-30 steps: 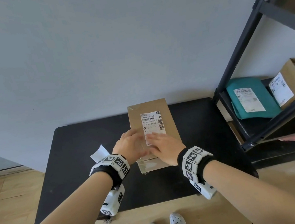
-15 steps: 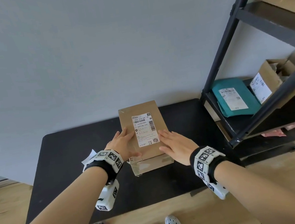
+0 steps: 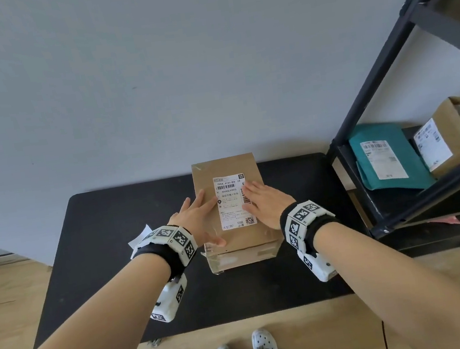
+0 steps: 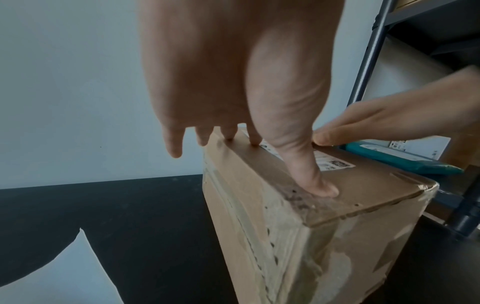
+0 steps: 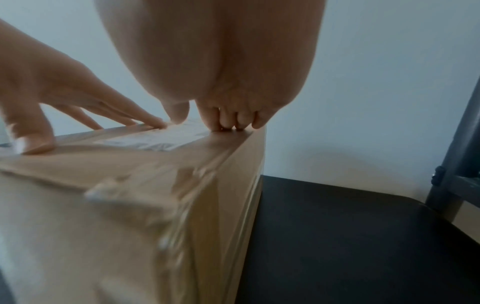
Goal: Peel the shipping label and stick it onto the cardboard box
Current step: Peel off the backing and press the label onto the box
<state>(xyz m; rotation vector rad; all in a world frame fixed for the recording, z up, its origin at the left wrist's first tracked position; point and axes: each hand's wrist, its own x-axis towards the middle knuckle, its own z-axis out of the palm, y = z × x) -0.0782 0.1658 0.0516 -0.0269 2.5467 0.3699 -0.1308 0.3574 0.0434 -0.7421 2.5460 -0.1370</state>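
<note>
A taped cardboard box (image 3: 202,175) stands on the black table (image 3: 105,221), with a white shipping label (image 3: 231,203) lying flat on its top. My left hand (image 3: 199,217) lies with straight fingers on the box's left top edge, the thumb pressing near the front corner (image 4: 322,189). Flat on the right side of the box top rests my right hand (image 3: 265,202), its fingertips over the label's right edge (image 5: 228,125). Neither hand holds anything.
A white sheet of backing paper (image 3: 140,237) lies on the table left of my left wrist. To the right, a black metal shelf (image 3: 383,158) carries a teal mailer (image 3: 383,158) and another labelled cardboard box (image 3: 448,134). A grey wall stands behind the table.
Both hands slid outward from the label's lower middle to the box's sides, then the right hand came back over the label's right edge. The label stays flat on the box.
</note>
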